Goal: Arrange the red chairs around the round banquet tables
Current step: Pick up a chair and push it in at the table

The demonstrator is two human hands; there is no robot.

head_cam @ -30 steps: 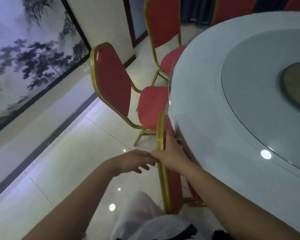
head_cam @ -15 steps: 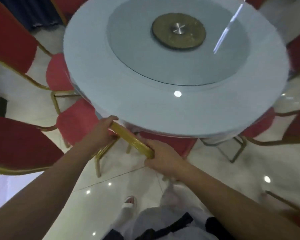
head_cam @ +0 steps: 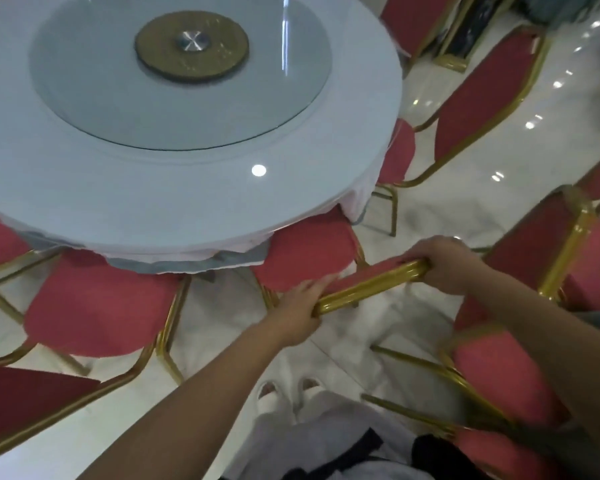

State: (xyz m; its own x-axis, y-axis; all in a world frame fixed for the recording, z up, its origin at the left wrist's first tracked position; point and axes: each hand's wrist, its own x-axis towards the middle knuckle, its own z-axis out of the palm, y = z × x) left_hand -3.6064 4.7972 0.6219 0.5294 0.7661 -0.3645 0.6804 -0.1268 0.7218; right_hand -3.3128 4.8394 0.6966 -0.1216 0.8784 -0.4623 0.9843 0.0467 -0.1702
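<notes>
A red chair (head_cam: 309, 258) with a gold frame stands at the near edge of the round white table (head_cam: 125, 188), its seat partly under the tablecloth. Both my hands hold the gold top rail of its backrest. My left hand (head_cam: 300, 310) grips the rail's left end, fingers curled over onto the red pad. My right hand (head_cam: 444, 263) wraps round the right end. Another red chair (head_cam: 97, 306) sits to the left with its seat half under the table, and a third (head_cam: 471, 109) stands at the table's right side.
A glass turntable with a brass hub (head_cam: 191, 46) tops the table. More red chairs (head_cam: 548, 258) crowd the right side, close to my right arm, and one backrest (head_cam: 28, 400) is at the lower left. My feet (head_cam: 291, 389) stand on glossy white floor tiles.
The view has swung right along the table. My hands have gone from one chair's rail near the left to the top rail of this chair further right.
</notes>
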